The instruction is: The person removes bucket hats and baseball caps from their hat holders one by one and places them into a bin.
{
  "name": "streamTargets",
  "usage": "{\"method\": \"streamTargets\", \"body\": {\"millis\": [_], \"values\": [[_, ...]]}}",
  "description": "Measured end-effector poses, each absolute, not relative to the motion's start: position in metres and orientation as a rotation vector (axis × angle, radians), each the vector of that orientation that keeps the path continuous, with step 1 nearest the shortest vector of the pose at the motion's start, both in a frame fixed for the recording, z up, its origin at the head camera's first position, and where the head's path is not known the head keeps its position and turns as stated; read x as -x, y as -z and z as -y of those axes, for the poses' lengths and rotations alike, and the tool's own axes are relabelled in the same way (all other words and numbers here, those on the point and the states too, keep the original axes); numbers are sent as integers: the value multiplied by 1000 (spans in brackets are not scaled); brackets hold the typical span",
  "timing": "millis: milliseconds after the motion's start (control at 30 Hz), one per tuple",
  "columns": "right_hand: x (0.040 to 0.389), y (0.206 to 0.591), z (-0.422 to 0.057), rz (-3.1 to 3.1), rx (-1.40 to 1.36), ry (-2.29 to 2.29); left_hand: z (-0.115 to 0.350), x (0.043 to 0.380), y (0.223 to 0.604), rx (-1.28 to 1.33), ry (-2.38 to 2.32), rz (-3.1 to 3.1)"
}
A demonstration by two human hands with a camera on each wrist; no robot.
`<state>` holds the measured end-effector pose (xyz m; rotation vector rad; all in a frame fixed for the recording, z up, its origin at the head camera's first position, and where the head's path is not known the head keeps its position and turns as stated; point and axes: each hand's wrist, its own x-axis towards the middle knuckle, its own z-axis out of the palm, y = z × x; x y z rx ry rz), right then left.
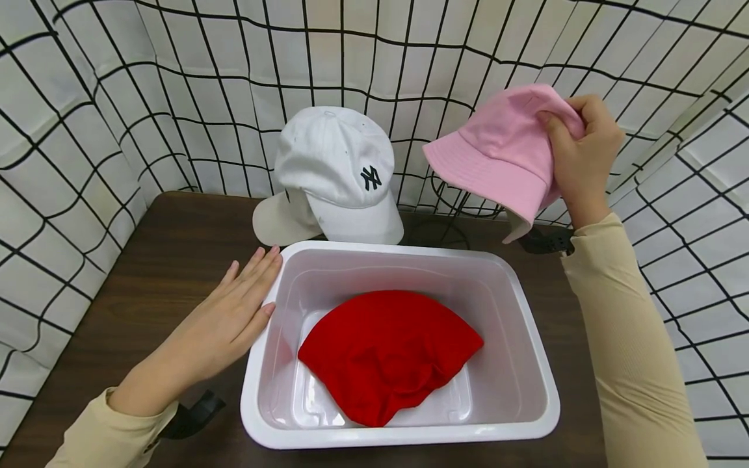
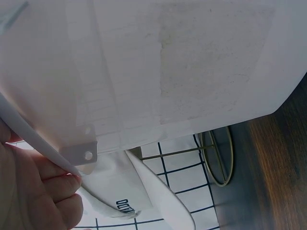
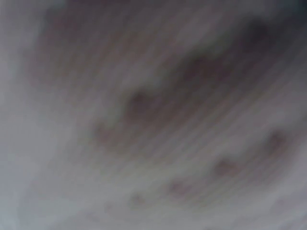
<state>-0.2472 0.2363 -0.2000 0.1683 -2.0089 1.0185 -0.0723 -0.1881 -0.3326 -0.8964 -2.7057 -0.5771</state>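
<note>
High on the right, my right hand (image 1: 588, 140) pinches the crown of a pink bucket hat (image 1: 497, 140), whose brim tilts down to the left. My left hand (image 1: 228, 318) rests along the left rim of a white plastic basin (image 1: 404, 439), its fingers straight in the head view. The left wrist view shows that left hand (image 2: 41, 187) at the rim and the basin's outer wall (image 2: 216, 62). Inside the basin lies a red hat (image 1: 392, 351), folded and spread flat. The right wrist view is a blur of pale, ribbed-looking surface with dark spots.
Behind the basin sits a white cap (image 1: 336, 159) with black letters, and a cream cap brim (image 1: 283, 221) shows under it. Thin wire (image 1: 450, 201) stands to their right. Black wire grid (image 1: 342, 65) encloses the dark wooden table (image 1: 175, 260) at back and sides.
</note>
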Motion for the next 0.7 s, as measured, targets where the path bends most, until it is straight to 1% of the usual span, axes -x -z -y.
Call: {"method": "streamTargets", "body": {"millis": [333,567,700], "values": [[233,200,-227,1941,-234,-1063,188,72,334,895,593,2707],[224,211,-226,2026,-439,-818,188,72,333,886,591,2726],[220,212,-226,2151,-420,-744,189,72,333,881,590,2732]]}}
